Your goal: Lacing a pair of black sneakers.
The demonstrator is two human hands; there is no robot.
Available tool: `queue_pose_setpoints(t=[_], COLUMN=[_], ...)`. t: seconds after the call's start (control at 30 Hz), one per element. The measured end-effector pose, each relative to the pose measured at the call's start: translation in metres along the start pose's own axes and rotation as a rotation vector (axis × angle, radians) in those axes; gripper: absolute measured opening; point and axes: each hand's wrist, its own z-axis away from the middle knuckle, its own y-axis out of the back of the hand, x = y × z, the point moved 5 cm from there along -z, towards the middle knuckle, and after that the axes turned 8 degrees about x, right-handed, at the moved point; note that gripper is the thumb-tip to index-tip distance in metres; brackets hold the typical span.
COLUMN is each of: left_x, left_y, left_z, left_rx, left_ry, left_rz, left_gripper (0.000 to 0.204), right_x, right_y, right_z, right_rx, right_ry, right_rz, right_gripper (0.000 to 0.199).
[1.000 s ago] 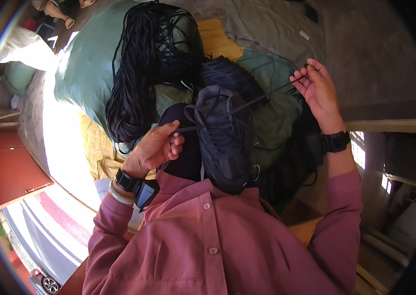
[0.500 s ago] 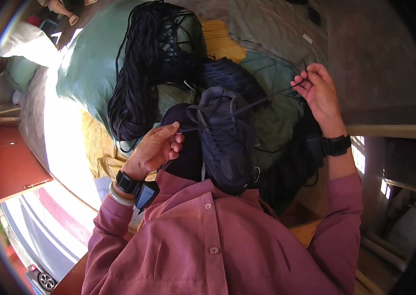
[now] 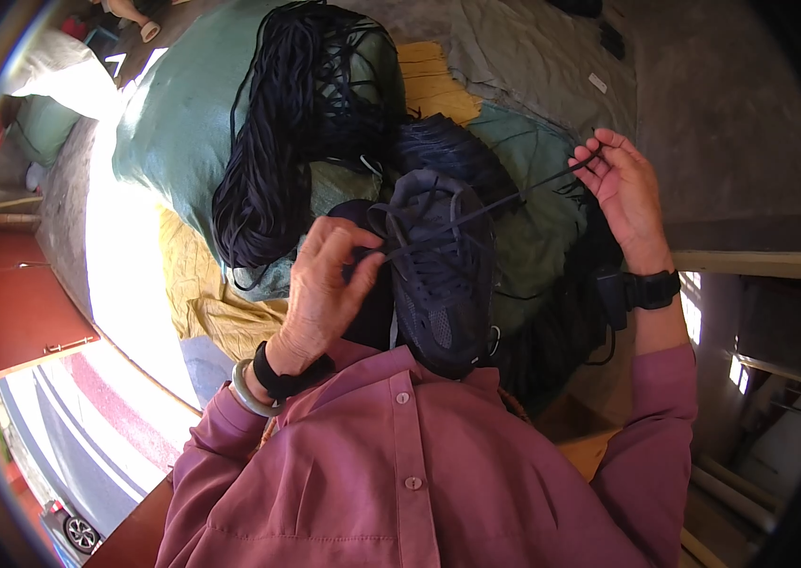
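While right hand (image 3: 623, 194) pinches flat, dark lace (image 3: 544, 183) | left hand (image 3: 318, 284) pinches lace beside mesh-toed shoe (image 3: 442, 317)

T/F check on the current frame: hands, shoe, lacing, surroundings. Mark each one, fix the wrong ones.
1. The right hand holds a dark lace stretched out from the shoe. True.
2. The left hand is at the shoe's left side, thumb and fingers pinched at the lacing. True.
3. The shoe's toe points away from the person. False: it points toward the person's body, close to the pink shirt.
4. A bundle of dark laces lies over a green sack. True.
5. Both wrists are bare. False: each has a black band, and the left also wears a pale bangle.
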Motion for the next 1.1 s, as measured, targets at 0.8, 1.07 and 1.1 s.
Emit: queue_pose_setpoints(t=[0.8,1.07,1.1], left_x=[0.017,0.012,0.012], left_y=[-0.043,-0.041,-0.041], left_z=[-0.019,-0.02,-0.02], left_rx=[-0.066,-0.037,-0.053], left_ry=[-0.156,-0.016,-0.024], left_rz=[-0.168,-0.166,-0.166], left_gripper=[0.017,0.017,0.018], right_x=[0.003,0.014,0.018], right_y=[-0.007,-0.002,-0.003], right_z=[0.001,-0.003,-0.003], right_rx=[0.026,0.034,0.016], right_ry=[0.002,-0.005,-0.015], right_rz=[0.027,0.018,0.005], right_gripper=[0.025,0.021,0.02])
